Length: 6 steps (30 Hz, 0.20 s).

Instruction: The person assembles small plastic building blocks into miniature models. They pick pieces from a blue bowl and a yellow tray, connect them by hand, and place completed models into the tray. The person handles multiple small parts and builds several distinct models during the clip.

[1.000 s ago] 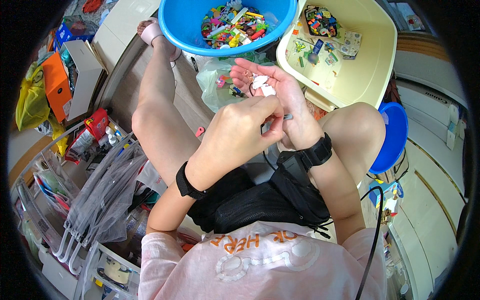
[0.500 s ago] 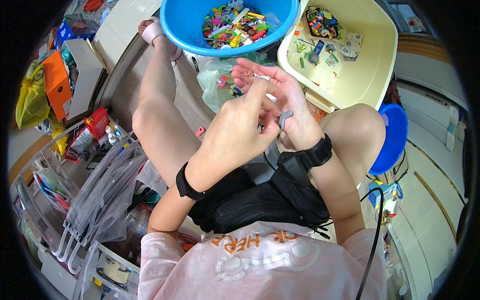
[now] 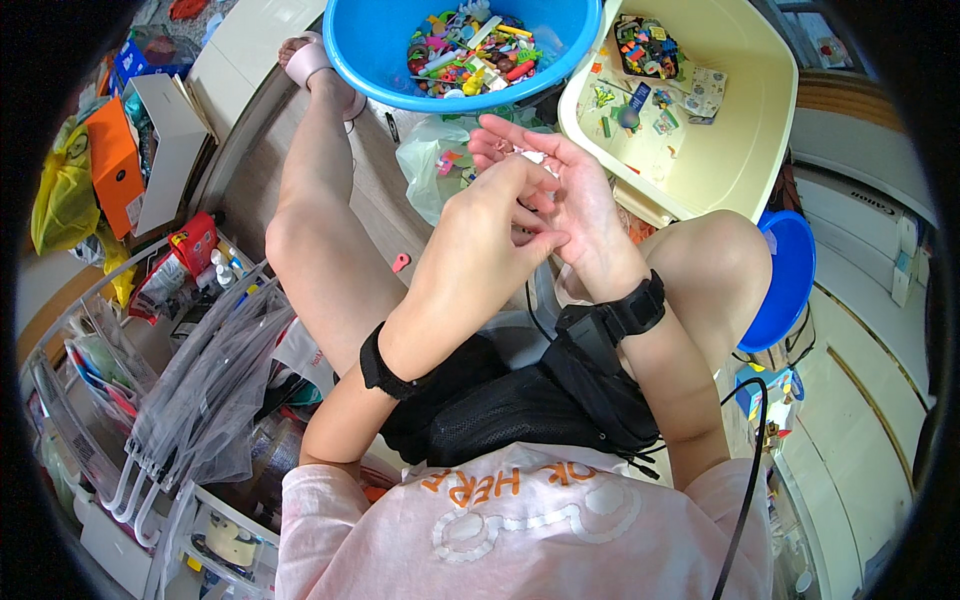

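My right hand (image 3: 588,195) lies palm up, its fingers loosely cupped. Small white and pinkish pieces (image 3: 530,156) rest in it, too small and covered to name. Over that palm reaches my left hand (image 3: 480,225), fingers curled and thumb tip against the base of the right palm. Whatever those fingers grip, if anything, is hidden. Beyond the hands stands a round blue tub (image 3: 350,70) with many small colourful toys and plastic bits (image 3: 480,60). To its right is a cream basin (image 3: 745,130) holding a dark tray of small bricks (image 3: 648,48) and scattered pieces.
A translucent plastic bag (image 3: 425,165) lies beneath the hands' far side. A darker blue bucket (image 3: 785,280) stands beyond my right knee. At left are a rack with grey mesh (image 3: 205,390), an orange box (image 3: 115,155) and a yellow bag (image 3: 65,200). A black cable (image 3: 755,450) hangs at right.
The small grey Y-shaped piece seen by my left fingertips at the right palm's base is out of sight now. My left thumb has moved slightly right over that spot.
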Available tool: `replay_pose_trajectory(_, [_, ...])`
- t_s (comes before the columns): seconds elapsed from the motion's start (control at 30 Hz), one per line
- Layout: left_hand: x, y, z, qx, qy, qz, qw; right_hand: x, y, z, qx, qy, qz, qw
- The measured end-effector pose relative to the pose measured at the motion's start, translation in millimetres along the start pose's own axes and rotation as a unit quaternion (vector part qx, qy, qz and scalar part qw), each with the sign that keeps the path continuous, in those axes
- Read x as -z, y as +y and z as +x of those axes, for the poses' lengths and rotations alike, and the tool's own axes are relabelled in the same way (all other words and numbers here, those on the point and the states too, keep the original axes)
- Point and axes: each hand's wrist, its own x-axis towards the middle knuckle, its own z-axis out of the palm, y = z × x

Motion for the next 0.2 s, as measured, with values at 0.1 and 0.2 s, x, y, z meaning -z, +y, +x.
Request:
replay_pose_trajectory(0.1, [0.0,-3.0,-1.2,0.021,-0.002,-0.005,1.000,-0.2,-0.3,0.7,-0.008,-0.003,0.029,1.000])
replay_pose_trajectory(0.2, [0.2,-2.5,-12.2,-0.005,0.090,-0.019,0.996,-1.8,-2.4,2.3,-0.013,-0.006,0.049,0.999])
